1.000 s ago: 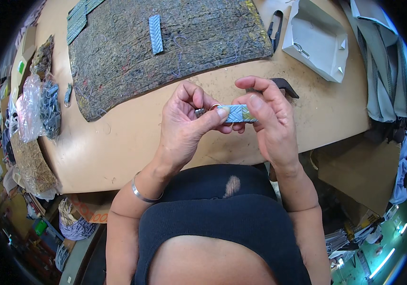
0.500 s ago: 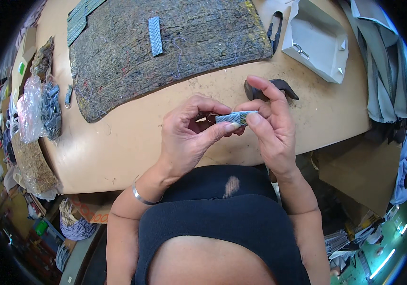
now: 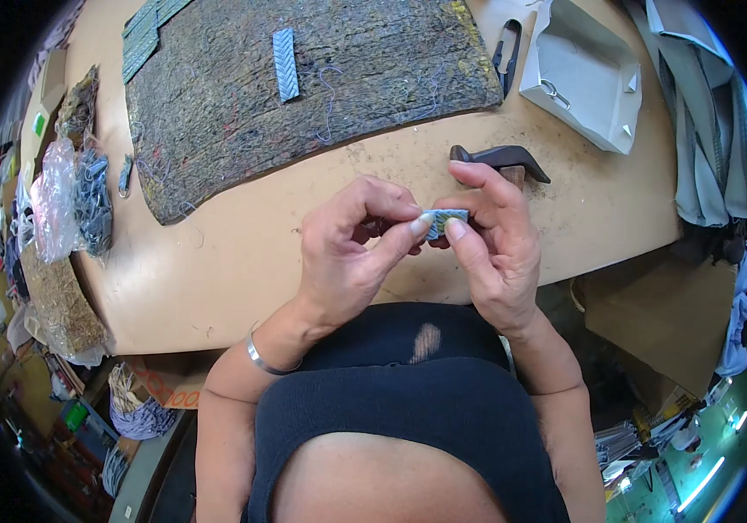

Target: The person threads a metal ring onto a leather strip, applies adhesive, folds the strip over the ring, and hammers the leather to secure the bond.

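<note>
Between my two hands, above the near edge of the table, is a small blue-grey woven strip (image 3: 449,222) with a zigzag pattern. My left hand (image 3: 356,240) pinches its left end between thumb and fingers. My right hand (image 3: 500,240) grips the right part, thumb on the front face and fingers behind. Much of the left end is covered by my fingertips. A similar woven strip (image 3: 285,65) lies on the dark, rough fibre mat (image 3: 225,113). Just beyond my right hand rests a hammer (image 3: 500,157) with a dark metal head.
Thread snips (image 3: 507,54) lie beside a white open box (image 3: 578,65) at the back right. Grey fabric pieces (image 3: 696,113) hang over the table's right side. Plastic bags (image 3: 55,200) and scraps line the left edge. Bigger woven pieces (image 3: 141,48) sit on the mat's far left corner.
My left fingers have slid right along the woven strip, covering more of its left end. My right hand has shifted slightly down, and more of the hammer head shows.
</note>
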The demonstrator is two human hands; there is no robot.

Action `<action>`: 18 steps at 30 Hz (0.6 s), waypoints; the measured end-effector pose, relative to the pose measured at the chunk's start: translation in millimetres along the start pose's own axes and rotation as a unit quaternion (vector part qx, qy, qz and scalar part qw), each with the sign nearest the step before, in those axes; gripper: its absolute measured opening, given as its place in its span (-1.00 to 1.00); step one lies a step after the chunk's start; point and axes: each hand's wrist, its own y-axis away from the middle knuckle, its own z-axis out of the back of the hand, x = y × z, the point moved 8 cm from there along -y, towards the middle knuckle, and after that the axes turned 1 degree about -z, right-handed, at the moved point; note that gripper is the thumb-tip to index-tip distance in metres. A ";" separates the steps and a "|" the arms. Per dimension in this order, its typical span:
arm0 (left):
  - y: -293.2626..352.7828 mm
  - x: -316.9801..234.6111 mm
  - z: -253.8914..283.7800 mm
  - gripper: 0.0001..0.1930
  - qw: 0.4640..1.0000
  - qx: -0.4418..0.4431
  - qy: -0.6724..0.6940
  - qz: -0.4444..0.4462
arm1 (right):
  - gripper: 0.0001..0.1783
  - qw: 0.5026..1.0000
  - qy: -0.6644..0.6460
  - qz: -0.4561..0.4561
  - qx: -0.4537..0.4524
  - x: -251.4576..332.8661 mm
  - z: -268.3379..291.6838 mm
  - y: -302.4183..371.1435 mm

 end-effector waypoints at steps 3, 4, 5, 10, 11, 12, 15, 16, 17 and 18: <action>-0.5 9.1 4.4 -0.91 0.994 -0.025 0.082 0.062 | -0.62 0.991 -0.126 -0.052 0.009 -7.7 -0.8 -0.5; -0.9 11.6 6.0 -0.91 0.990 -0.032 0.117 0.077 | -0.64 0.961 -0.258 -0.094 0.013 -13.3 -2.3 -1.5; -1.5 11.1 6.0 -0.91 0.989 -0.027 0.122 0.077 | -0.65 0.913 -0.386 -0.133 0.016 -18.2 -4.8 -1.8; -0.3 4.5 4.6 -0.90 0.994 -0.020 0.092 0.050 | -0.68 0.861 -0.464 -0.198 0.066 -31.5 -14.9 5.9; 0.8 2.1 4.1 -0.90 0.996 -0.018 0.077 0.040 | -0.68 0.868 -0.449 -0.198 0.074 -30.5 -13.5 5.5; 1.5 -0.1 3.3 -0.90 0.997 -0.015 0.062 0.030 | -0.68 0.875 -0.434 -0.198 0.081 -29.2 -12.8 5.2; 3.0 -2.4 3.4 -0.90 1.000 -0.013 0.024 0.005 | -0.71 0.904 -0.377 -0.191 0.067 -25.4 -10.4 2.7; 3.4 -3.0 3.6 -0.90 1.000 -0.013 0.013 -0.002 | -0.70 0.916 -0.349 -0.188 0.067 -25.2 -9.1 2.5; 3.8 -3.0 3.4 -0.90 1.000 -0.011 0.007 -0.003 | -0.69 0.927 -0.320 -0.185 0.067 -25.1 -7.6 2.5; 4.2 -3.1 2.8 -0.90 1.000 -0.009 0.001 -0.003 | -0.67 0.937 -0.291 -0.182 0.066 -24.6 -6.0 2.7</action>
